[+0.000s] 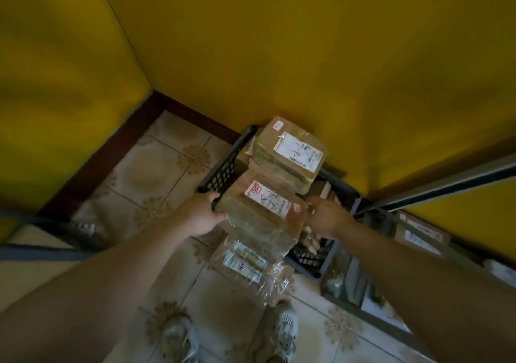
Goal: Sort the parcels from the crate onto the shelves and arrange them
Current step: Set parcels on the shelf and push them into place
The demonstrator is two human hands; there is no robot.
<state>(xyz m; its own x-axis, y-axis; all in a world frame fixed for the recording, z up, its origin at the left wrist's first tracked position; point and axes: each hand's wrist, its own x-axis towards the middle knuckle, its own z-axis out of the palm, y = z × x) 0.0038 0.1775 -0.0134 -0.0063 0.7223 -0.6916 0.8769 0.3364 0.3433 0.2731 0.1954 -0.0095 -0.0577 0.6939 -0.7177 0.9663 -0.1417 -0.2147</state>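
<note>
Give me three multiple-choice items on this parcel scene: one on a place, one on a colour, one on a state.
1. Where does the black crate stand?
A) on a table
B) on the tiled floor by the wall
C) on a shelf

2. What colour is the wall behind the crate?
A) white
B) blue
C) yellow

3. What is the left hand doing?
A) gripping the left end of the middle parcel
B) hanging idle
C) holding a pen

Answers:
1 B, patterned tiles show beside the crate and in front of it.
2 C, both walls of the corner are yellow.
3 A, its fingers and thumb curl round that parcel's end.
</note>
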